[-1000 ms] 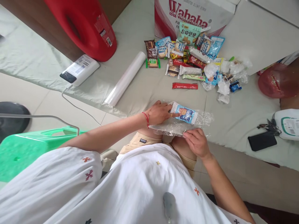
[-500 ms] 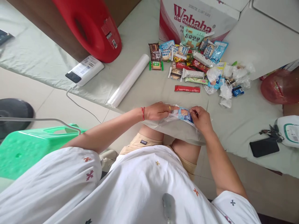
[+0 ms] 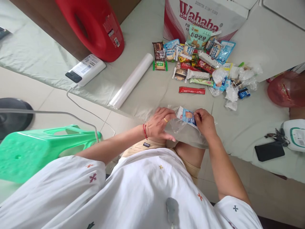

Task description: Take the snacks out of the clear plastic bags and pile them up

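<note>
A small blue and white snack packet (image 3: 186,115) lies at the near edge of the grey-green cloth-covered surface (image 3: 147,92), on a sheet of clear plastic film (image 3: 181,128). My right hand (image 3: 205,122) pinches the packet's right end with fingers closed. My left hand (image 3: 160,124), with a ring and a red wrist string, curls over the film's left edge beside the packet. Farther back lies a pile of several snack packets (image 3: 202,65), with a red stick packet (image 3: 191,90) nearest to me.
A roll of clear film (image 3: 132,80) lies left of the pile. A Wahaha box (image 3: 205,16) stands behind it. A red jug (image 3: 92,27) and white device (image 3: 85,70) sit at left, a green stool (image 3: 43,149) below, a black wallet (image 3: 269,151) at right.
My right hand moved up from the film's near edge onto the packet's right end. My left hand slid off the packet, back to the film's left edge.
</note>
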Available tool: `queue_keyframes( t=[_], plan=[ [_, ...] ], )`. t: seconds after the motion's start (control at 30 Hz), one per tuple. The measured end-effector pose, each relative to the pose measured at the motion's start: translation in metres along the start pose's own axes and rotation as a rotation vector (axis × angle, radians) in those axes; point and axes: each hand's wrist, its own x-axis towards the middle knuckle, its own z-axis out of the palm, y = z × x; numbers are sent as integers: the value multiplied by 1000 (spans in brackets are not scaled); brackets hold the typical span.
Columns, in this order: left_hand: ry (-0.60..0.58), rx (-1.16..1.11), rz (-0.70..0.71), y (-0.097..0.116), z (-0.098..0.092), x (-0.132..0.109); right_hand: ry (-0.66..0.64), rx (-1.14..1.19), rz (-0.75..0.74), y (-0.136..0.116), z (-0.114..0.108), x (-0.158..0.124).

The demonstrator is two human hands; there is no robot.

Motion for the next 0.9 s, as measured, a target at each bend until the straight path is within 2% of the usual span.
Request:
queue_keyframes(
  t=[0.13, 0.23, 0.3, 0.37, 0.43, 0.5, 0.6, 0.7, 0.83, 0.9],
  plan=[
    [93, 81, 49, 13, 10, -10, 18, 8, 2, -1, 2, -1],
    [142, 19, -35, 16, 13, -2, 20, 14, 2, -2, 2, -1],
    [175, -74, -189, 12, 9, 9, 11, 19, 6, -2, 2, -2],
    [198, -81, -411, 4, 5, 21, -1, 26, 18, -1, 1, -1],
    [159, 28, -605, -7, 1, 31, -13, 38, 31, -1, 2, -1],
    [83, 191, -703, -14, -1, 39, -17, 40, 34, -3, 4, -1],
    [55, 362, -761, -14, 0, 45, -25, -2, 33, -9, 4, -2],
    [57, 392, -785, -8, 2, 46, -48, -52, 43, -12, -3, -2],
    [29, 364, -741, -9, 3, 44, -113, 145, 135, 6, -32, -2],
    [38, 340, -720, -12, 3, 43, -72, 191, 236, 21, -52, -1]
  ],
)
